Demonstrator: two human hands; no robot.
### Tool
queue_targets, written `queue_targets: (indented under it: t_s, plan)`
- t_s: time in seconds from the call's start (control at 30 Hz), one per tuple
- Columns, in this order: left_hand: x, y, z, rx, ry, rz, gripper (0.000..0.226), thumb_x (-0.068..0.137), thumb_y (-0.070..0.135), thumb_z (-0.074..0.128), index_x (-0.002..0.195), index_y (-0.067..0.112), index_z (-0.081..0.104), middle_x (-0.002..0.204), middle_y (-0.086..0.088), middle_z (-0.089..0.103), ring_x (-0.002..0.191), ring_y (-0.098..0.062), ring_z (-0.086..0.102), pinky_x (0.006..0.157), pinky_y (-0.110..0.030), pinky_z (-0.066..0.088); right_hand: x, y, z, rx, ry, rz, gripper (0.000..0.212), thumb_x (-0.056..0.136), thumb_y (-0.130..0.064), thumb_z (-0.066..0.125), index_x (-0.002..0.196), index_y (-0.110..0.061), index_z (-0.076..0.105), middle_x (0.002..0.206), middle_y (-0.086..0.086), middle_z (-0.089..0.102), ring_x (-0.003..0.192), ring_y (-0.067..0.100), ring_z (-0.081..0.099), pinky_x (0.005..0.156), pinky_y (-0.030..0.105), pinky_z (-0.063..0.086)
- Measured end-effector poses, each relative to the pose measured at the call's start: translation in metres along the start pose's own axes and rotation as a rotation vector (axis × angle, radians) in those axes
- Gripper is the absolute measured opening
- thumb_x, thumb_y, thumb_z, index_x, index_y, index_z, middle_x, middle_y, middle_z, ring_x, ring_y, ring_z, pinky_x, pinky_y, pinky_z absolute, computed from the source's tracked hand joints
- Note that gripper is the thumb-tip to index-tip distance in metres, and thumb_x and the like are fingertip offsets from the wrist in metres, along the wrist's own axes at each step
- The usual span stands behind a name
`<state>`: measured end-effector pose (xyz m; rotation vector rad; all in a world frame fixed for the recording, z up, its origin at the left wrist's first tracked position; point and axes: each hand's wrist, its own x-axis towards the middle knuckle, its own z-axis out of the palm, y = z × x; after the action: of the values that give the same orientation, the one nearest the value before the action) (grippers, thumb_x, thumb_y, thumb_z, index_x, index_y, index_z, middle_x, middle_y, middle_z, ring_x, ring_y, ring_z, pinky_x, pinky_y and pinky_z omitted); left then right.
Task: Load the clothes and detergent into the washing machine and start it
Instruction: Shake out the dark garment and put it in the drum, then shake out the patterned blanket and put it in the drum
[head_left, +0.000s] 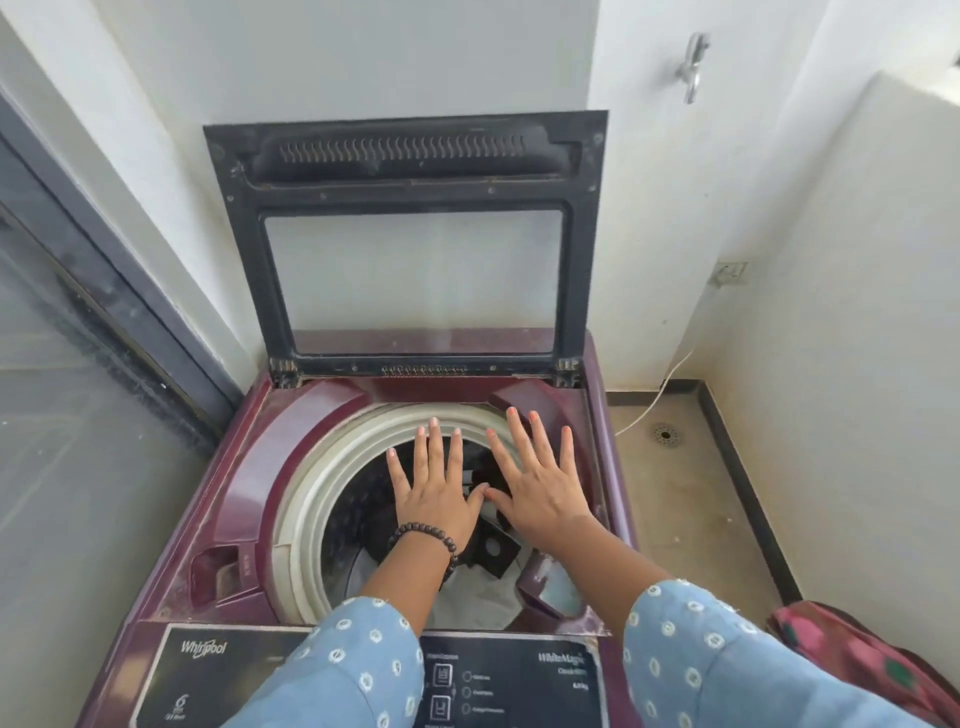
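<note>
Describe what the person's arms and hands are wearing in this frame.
Both arms are in light blue sleeves with small white round motifs, reaching partway down the forearms. The left hand has a dark beaded bracelet at the wrist. The right hand wears nothing at the wrist. The nails on both hands carry orange-pink polish.

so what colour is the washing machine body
Dark maroon washing machine body, with a black control panel; seen in the head view.

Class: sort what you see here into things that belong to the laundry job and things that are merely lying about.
Belong to the job:
washing machine
raised lid
drum
control panel
pink patterned cloth
left hand
right hand

Lying about:
wall tap
wall socket
white cable
floor drain
</note>
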<state>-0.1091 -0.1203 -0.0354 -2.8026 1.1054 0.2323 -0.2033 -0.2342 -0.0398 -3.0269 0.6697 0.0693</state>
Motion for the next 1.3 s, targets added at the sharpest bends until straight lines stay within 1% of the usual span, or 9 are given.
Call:
queue_targets:
  t_s: [0.2,0.4,0.63,0.73,0.83,1.0,1.07,1.2,1.3]
  plan:
    - [-0.019,0.044,-0.021,0.025,0.042,0.023,0.076,0.098,0.062,0.012,0.144,0.020,-0.031,0.148,-0.009,-0.041,0.144,-0.027,-0.032,0.113,-0.060,-0.018,-0.029,0.032,-0.022,0.022,0.044,0.052,0.072,0.099,-0.059,0.022,0.154,-0.028,-0.012,0.159,0.006,-0.027,0.142,0.031,-0.031,0.114,0.060,-0.015]
    - [-0.034,0.092,-0.032,0.030,0.085,0.077,0.077,0.098,0.062,0.012,0.144,0.020,-0.032,0.151,-0.009,-0.041,0.145,-0.026,-0.032,0.108,-0.058,-0.022,-0.064,0.074,-0.025,0.051,0.045,0.139,0.070,0.099,-0.060,0.017,0.153,-0.028,-0.013,0.159,0.005,-0.025,0.137,0.028,-0.034,0.109,0.058,-0.020]
    - [-0.038,0.140,-0.033,0.052,0.108,0.140,0.072,0.101,0.056,0.011,0.150,0.019,-0.026,0.153,-0.010,-0.038,0.145,-0.027,-0.030,0.116,-0.061,-0.013,-0.103,0.116,-0.022,0.116,0.046,0.246,0.069,0.098,-0.061,0.013,0.152,-0.029,-0.016,0.157,0.004,-0.028,0.137,0.027,-0.034,0.113,0.058,-0.015]
    - [-0.039,0.162,-0.038,0.076,0.114,0.190,0.075,0.100,0.059,0.011,0.148,0.018,-0.029,0.155,-0.011,-0.036,0.145,-0.027,-0.031,0.112,-0.060,-0.018,-0.118,0.137,-0.016,0.097,0.031,0.305,0.072,0.090,-0.065,-0.002,0.149,-0.028,-0.021,0.159,0.006,-0.025,0.137,0.027,-0.034,0.112,0.057,-0.016]
    - [-0.043,0.193,-0.039,0.081,0.129,0.267,0.076,0.100,0.059,0.014,0.149,0.019,-0.028,0.156,-0.011,-0.035,0.145,-0.026,-0.030,0.113,-0.059,-0.019,-0.135,0.153,-0.011,0.133,0.022,0.355,0.076,0.080,-0.071,-0.018,0.143,-0.029,-0.027,0.155,0.004,-0.031,0.137,0.026,-0.034,0.113,0.058,-0.015]
    - [-0.051,0.243,-0.028,0.115,0.107,0.379,0.074,0.100,0.058,0.012,0.148,0.019,-0.029,0.155,-0.010,-0.036,0.145,-0.025,-0.030,0.113,-0.058,-0.019,-0.163,0.182,0.000,0.158,0.021,0.451,0.079,0.078,-0.060,-0.019,0.151,-0.029,-0.018,0.160,0.006,-0.025,0.135,0.024,-0.035,0.112,0.057,-0.015]
    - [-0.053,0.258,-0.021,0.135,0.084,0.423,0.075,0.100,0.059,0.011,0.147,0.018,-0.031,0.154,-0.010,-0.038,0.145,-0.025,-0.031,0.112,-0.059,-0.020,-0.176,0.195,0.007,0.170,0.012,0.502,0.079,0.080,-0.062,-0.017,0.152,-0.028,-0.016,0.160,0.006,-0.025,0.136,0.024,-0.034,0.113,0.058,-0.014]
    - [-0.059,0.282,0.000,0.189,0.031,0.494,0.075,0.099,0.060,0.009,0.144,0.018,-0.033,0.150,-0.010,-0.041,0.138,-0.024,-0.037,0.116,-0.060,-0.015,-0.210,0.218,0.026,0.210,-0.018,0.603,0.069,0.098,-0.060,0.013,0.153,-0.028,-0.014,0.160,0.006,-0.024,0.144,0.028,-0.027,0.116,0.059,-0.010]
    - [-0.069,0.302,0.020,0.235,-0.020,0.558,0.074,0.100,0.059,0.010,0.147,0.018,-0.030,0.153,-0.011,-0.038,0.143,-0.025,-0.033,0.115,-0.059,-0.015,-0.238,0.231,0.042,0.243,-0.003,0.675,0.069,0.099,-0.057,0.022,0.154,-0.027,-0.009,0.161,0.007,-0.020,0.148,0.031,-0.019,0.116,0.060,-0.008]
